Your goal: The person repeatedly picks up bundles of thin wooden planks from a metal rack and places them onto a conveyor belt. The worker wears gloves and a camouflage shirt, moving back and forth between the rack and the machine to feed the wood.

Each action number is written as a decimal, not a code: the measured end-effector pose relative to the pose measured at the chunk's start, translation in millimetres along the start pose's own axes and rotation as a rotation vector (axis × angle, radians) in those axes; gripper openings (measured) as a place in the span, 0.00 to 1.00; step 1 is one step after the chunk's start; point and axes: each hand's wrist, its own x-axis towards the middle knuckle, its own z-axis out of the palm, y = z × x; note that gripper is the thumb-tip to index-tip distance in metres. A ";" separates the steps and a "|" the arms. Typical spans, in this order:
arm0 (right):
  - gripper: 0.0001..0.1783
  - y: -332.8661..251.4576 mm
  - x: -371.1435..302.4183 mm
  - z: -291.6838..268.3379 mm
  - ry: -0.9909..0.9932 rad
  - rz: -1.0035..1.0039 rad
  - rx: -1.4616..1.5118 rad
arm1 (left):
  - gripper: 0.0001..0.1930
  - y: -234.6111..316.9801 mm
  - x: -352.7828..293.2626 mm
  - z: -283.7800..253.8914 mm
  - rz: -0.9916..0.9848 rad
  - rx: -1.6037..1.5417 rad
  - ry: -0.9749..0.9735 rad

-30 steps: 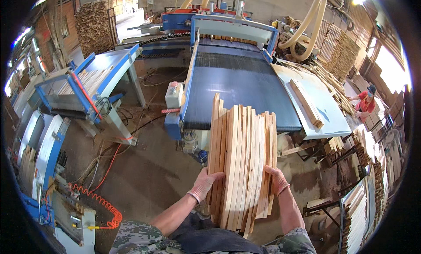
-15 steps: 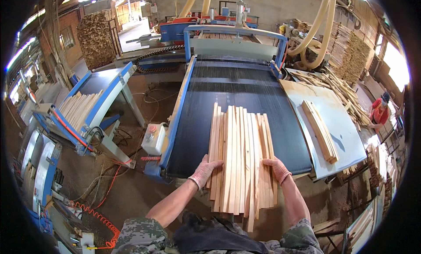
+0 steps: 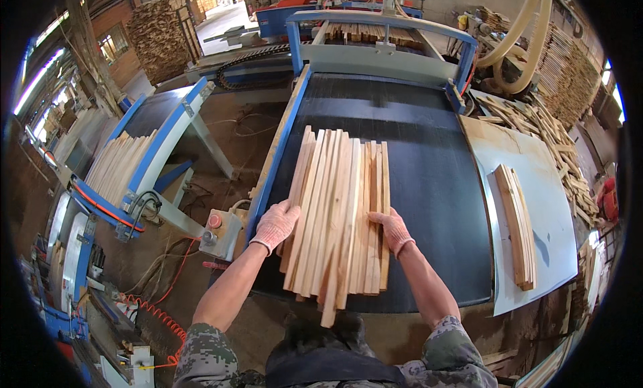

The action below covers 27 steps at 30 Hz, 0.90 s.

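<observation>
A bundle of pale wooden strips (image 3: pixel 335 207) lies lengthwise on the near left part of a black conveyor belt (image 3: pixel 429 220), its near ends jutting past the belt's front edge. One strip sticks out further toward me than the others. My left hand (image 3: pixel 276 224), in a pinkish knit glove, presses against the bundle's left side. On the right side my gloved right hand (image 3: pixel 394 230) grips the outer strips, thumb over the top. Both hands are closed on the bundle, squeezing it from its two sides. The fingers beneath it are hidden.
Right of the belt, a few strips (image 3: pixel 517 227) rest on a pale blue board (image 3: pixel 552 254). A control box with a red button (image 3: pixel 216 222) stands at the belt's left. Further left, a small conveyor (image 3: pixel 161 110) carries more strips. A blue frame (image 3: pixel 382 16) spans the belt's far end.
Both hands have pushed the bundle forward and left, further onto the belt. My view has shifted, and the person at the far right is now mostly out of sight.
</observation>
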 end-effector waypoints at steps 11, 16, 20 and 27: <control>0.40 -6.0 53.2 66.2 0.070 0.014 -0.497 | 0.49 10.0 8.9 -30.3 -0.079 0.098 -0.079; 0.53 -46.7 24.9 91.5 0.197 0.028 -1.422 | 0.53 12.8 1.1 -34.7 -0.086 0.001 -0.055; 0.49 -27.2 21.9 94.6 0.363 -0.089 -1.318 | 0.52 -16.3 13.9 -18.1 0.009 -0.106 -0.041; 0.44 -11.9 -15.6 133.7 0.272 -0.250 -1.147 | 0.42 -29.1 18.8 -14.2 0.142 -0.320 -0.060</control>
